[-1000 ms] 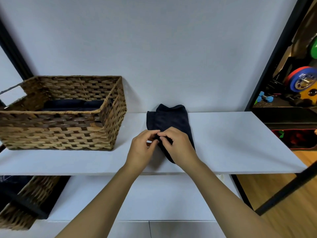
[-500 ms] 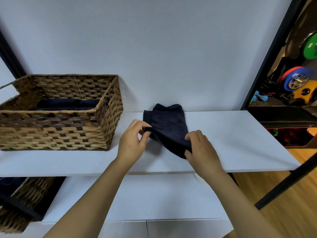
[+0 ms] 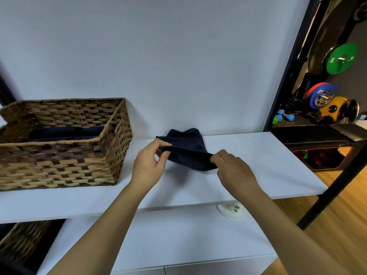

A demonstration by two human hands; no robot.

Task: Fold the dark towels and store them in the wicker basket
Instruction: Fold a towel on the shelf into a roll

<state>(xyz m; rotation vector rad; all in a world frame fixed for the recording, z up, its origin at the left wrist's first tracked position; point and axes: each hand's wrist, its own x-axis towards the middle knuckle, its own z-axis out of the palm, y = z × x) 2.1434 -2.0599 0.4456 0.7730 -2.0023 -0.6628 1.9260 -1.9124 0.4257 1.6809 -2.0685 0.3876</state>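
a: while both hands pinch the near edge, what matters for this fold?

b: keep that edge taut. the left hand [image 3: 148, 165] grips one corner of the dark towel [image 3: 186, 153] between thumb and fingers, and the right hand [image 3: 234, 169] grips the other corner, so the hem runs straight between them, lifted just off the white shelf [image 3: 258, 165].

a: and the rest of the cloth?

b: it lies beyond the knuckles, bunched toward the wall. i'd carry both corners away from the body together, level, so they meet the far edge squarely.

a: then where does it go?

b: to the wicker basket [image 3: 111, 155], out past the left hand's side, with dark folded cloth already lying inside.
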